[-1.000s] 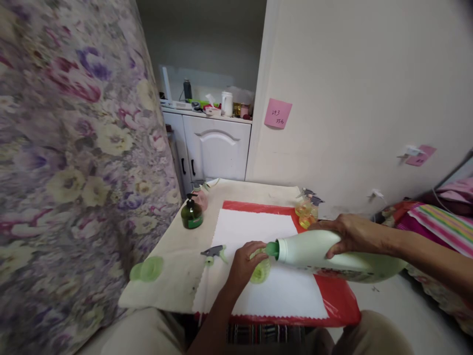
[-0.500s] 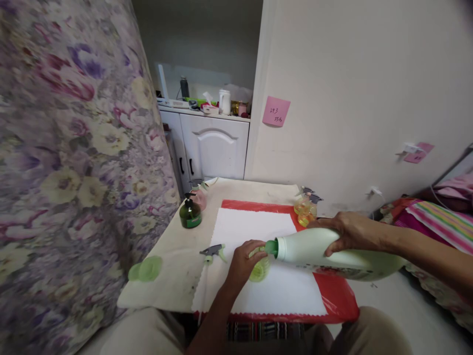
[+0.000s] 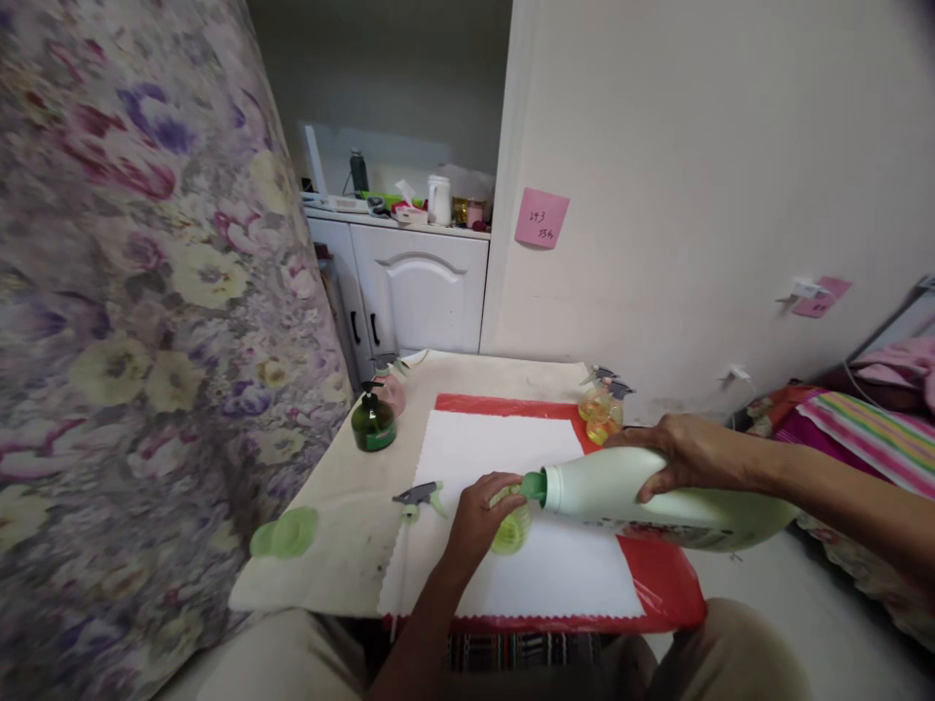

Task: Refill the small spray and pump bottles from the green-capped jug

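My right hand [image 3: 676, 460] grips a large pale green jug [image 3: 614, 487], which lies nearly on its side with its green spout pointing left. That spout sits right at the top of a small yellow-green spray bottle [image 3: 511, 533]. Closed around the neck of this bottle is my left hand [image 3: 482, 511]; its fingers partly hide the opening, and I cannot make out any liquid flowing. Left of it, a grey and green trigger sprayer head [image 3: 418, 497] lies with its tube toward me. The spray bottle stands on a white scalloped mat [image 3: 555, 584].
Red plastic sheeting [image 3: 668, 584] lies under the mat on the cream-covered table [image 3: 328, 545]. A green cap [image 3: 293, 533] rests at the left edge. Behind it stand a dark green pump bottle [image 3: 374, 424] and a pink spray bottle [image 3: 391, 391]. Yellow spray bottles [image 3: 603, 419] stand at the back right.
The view has shifted very slightly. Both hands, the tilted jug and the small bottle keep the same positions relative to each other.
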`<control>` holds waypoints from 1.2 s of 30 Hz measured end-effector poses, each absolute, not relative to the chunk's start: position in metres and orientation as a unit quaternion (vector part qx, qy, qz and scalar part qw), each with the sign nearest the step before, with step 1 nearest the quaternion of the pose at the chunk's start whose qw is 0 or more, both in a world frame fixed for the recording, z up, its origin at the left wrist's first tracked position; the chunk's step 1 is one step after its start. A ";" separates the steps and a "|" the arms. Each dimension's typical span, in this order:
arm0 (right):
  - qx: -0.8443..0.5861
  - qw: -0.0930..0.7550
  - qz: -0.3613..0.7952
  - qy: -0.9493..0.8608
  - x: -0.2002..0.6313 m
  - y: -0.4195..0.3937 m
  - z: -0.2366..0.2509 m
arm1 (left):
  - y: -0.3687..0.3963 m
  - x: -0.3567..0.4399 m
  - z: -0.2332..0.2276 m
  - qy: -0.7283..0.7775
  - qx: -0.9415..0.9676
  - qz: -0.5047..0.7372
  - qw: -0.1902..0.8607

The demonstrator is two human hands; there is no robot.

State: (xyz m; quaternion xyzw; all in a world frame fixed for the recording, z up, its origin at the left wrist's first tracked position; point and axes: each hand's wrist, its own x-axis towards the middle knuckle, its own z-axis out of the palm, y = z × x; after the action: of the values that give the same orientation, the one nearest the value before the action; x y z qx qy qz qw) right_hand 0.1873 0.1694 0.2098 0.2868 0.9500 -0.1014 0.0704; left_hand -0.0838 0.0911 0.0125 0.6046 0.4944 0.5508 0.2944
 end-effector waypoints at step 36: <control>0.291 0.060 -0.124 0.947 0.186 0.167 0.214 | 0.091 -0.084 0.014 0.497 0.606 0.547 0.294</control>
State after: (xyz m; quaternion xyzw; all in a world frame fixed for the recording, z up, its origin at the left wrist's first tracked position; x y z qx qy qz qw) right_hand 0.1856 0.1673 0.2142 0.2915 0.9466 -0.1244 0.0599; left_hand -0.0837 0.0910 0.0138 0.6059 0.4974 0.5469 0.2939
